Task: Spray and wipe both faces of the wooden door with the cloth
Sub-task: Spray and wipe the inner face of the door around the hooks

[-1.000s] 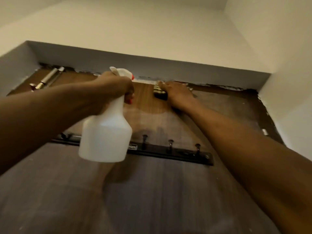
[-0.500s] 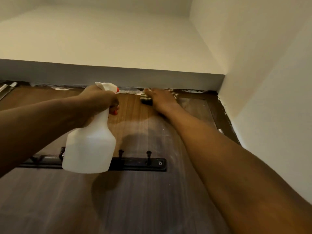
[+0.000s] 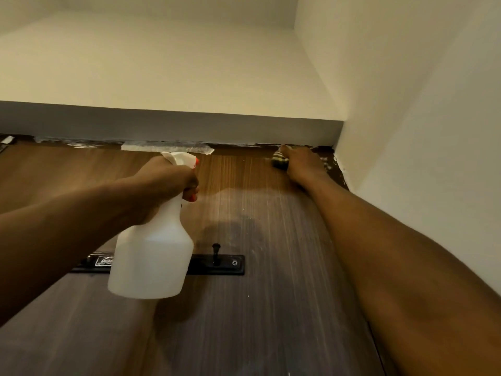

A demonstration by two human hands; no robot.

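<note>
Wooden door [image 3: 244, 335]: seen steeply from below, filling the lower half of the frame. Its long axis runs from the bottom edge up to the grey lintel [image 3: 189, 126]. Pale streaks and specks are noted on the face right of centre. Only this one face is shown.

White wall [image 3: 420, 131]: met by the door frame at the right of the frame.

Spray bottle [image 3: 151, 256]: white, held upright at centre left, in front of the door, nozzle turned towards the upper middle of the door. It is gripped at the neck by the left hand [image 3: 168, 183], with a finger laid on the red trigger.

Hook rail [image 3: 217, 264]: black, fixed across the door. Its left part is hidden behind the bottle and forearm; one hook is seen.

Right hand [image 3: 303, 164]: laid over the cloth [image 3: 279, 161] in the door's upper right corner, just under the lintel and near the wall. The cloth is pressed to the wood. Whether the fingers are curled round it cannot be told.

Relation judged decisive: the corner is closed above and to the right, so the face left to wipe lies leftward and down the frame from the cloth hand. The right hand is the one nearer the wood.

Hidden: most of the cloth, under the hand; only a striped bunch shows at its left.
</note>
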